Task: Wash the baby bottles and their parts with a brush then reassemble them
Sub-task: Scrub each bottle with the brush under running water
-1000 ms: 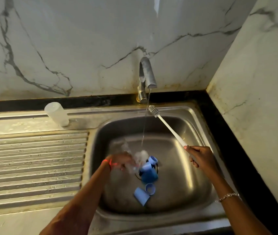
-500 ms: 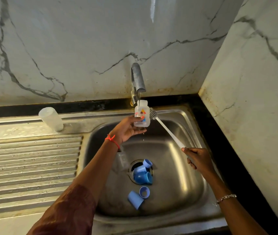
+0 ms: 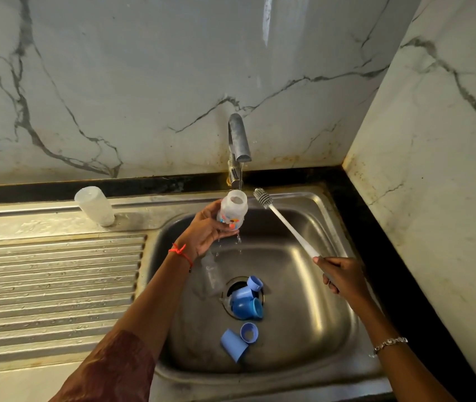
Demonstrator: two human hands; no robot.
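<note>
My left hand (image 3: pixel 206 230) holds a small clear baby bottle (image 3: pixel 232 208) with a coloured print, mouth up, under the running tap (image 3: pixel 239 143); water spills from it into the sink. My right hand (image 3: pixel 342 278) grips the white handle of a bottle brush (image 3: pixel 286 223), whose bristle head points up beside the bottle. In the basin, several blue caps and rings (image 3: pixel 245 303) lie on the drain. A blue cap (image 3: pixel 234 348) and a blue ring (image 3: pixel 249 332) lie nearer me. Another clear bottle (image 3: pixel 212 274) lies on the sink floor, hard to make out.
A frosted clear bottle (image 3: pixel 94 206) stands upside down on the steel ledge behind the ribbed drainboard (image 3: pixel 54 285). The steel sink (image 3: pixel 332 216) sits in a corner of marble walls, with a black counter strip at the right.
My left hand lifted the printed bottle from the sink floor up under the tap stream and now tilts it slightly. The brush stayed raised in my right hand.
</note>
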